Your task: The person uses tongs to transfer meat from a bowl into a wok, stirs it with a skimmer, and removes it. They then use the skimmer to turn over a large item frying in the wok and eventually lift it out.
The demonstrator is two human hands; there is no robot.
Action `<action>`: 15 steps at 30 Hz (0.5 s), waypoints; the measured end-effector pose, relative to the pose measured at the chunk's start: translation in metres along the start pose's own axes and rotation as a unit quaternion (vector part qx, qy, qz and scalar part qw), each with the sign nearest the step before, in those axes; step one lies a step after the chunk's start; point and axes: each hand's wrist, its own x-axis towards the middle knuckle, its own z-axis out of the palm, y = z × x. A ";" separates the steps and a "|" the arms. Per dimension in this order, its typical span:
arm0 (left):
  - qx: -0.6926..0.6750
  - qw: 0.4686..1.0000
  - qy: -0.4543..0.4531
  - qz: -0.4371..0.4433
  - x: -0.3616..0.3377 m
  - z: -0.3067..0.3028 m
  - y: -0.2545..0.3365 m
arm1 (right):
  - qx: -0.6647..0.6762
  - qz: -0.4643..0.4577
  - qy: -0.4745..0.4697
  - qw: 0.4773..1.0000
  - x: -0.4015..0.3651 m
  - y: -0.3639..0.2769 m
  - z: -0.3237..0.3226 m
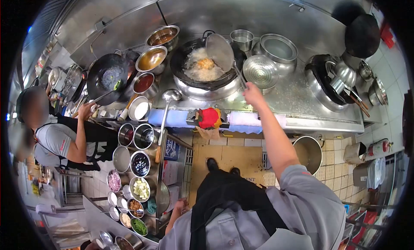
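Note:
My right hand point(253, 96) is closed round the handle of a mesh strainer point(220, 51). The strainer is tilted at the right side of a large black wok point(177, 67), partly over it. Pale, foaming liquid bubbles in the wok around a golden-brown clump of food point(205, 63). To the right of the wok lies a perforated metal skimmer point(260, 72). My left hand point(182, 205) hangs low beside my body near the cart of bowls, its fingers loosely bent and nothing visible in them.
Bowls of sauce point(143, 83) and a ladle point(171, 95) sit left of the wok. A red cloth point(208, 117) lies at the counter's front edge. Ingredient bowls point(140, 188) fill the cart at left. A co-worker point(69, 140) handles another wok point(101, 79). A deep pot point(308, 153) stands right.

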 end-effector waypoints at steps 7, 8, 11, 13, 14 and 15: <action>-0.550 0.739 0.063 -0.384 0.049 -0.028 0.002 | 0.163 0.058 -0.067 0.983 0.010 -0.019 0.072; -0.544 0.738 0.086 -0.390 0.058 -0.043 0.014 | 0.149 0.063 -0.061 0.985 0.010 -0.026 0.073; -0.504 0.755 0.063 -0.414 0.074 -0.093 0.052 | -0.053 -0.072 0.040 0.995 0.032 -0.028 0.075; -0.518 0.747 0.090 -0.406 0.073 -0.094 0.045 | -0.068 -0.075 0.047 0.994 0.025 -0.052 0.053; -0.531 0.739 0.114 -0.398 0.072 -0.094 0.041 | -0.084 -0.078 0.055 0.992 0.021 -0.064 0.039; -0.533 0.737 0.117 -0.399 0.067 -0.093 0.039 | -0.100 -0.090 0.072 0.988 0.023 -0.068 0.030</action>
